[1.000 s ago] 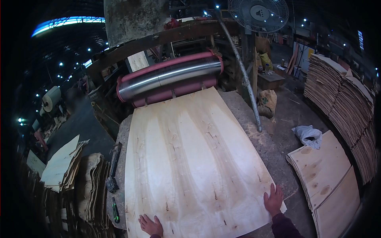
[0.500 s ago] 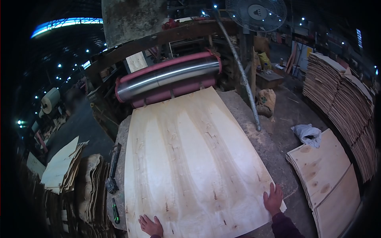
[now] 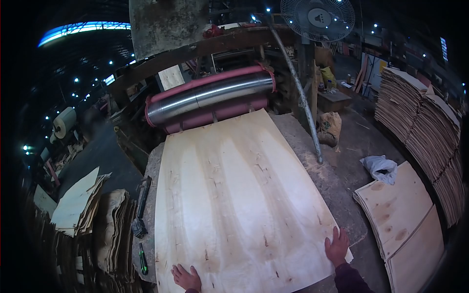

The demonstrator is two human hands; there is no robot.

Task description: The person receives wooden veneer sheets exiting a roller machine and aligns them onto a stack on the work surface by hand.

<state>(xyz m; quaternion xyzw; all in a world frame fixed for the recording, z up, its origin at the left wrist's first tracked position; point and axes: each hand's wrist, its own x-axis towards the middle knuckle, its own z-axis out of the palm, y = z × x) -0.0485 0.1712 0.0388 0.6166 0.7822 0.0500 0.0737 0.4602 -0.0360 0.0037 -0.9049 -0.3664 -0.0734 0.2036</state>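
A large pale wood veneer sheet [image 3: 234,195] with brown grain streaks lies on the table in front of me. Its far edge reaches close to the roller machine, which has a shiny metal roller [image 3: 210,95] between pink-red rollers. My left hand [image 3: 186,278] rests flat on the sheet's near left part, fingers spread. On the near right edge of the sheet lies my right hand [image 3: 337,246], its fingers stretched out and apart. Neither hand is wrapped round anything.
Left of the sheet lie a black-handled tool [image 3: 141,205] and a green-black cutter [image 3: 142,259]. Veneer stacks stand at left [image 3: 112,229] and right [image 3: 420,122]. A white plastic bag [image 3: 380,168] sits on a low stack [image 3: 400,215]. A slanted metal pole [image 3: 298,88] and a fan [image 3: 317,18] stand behind.
The view has shifted very slightly, so the scene sits a little lower and to the right. Both hands and the sheet stay in almost the same place.
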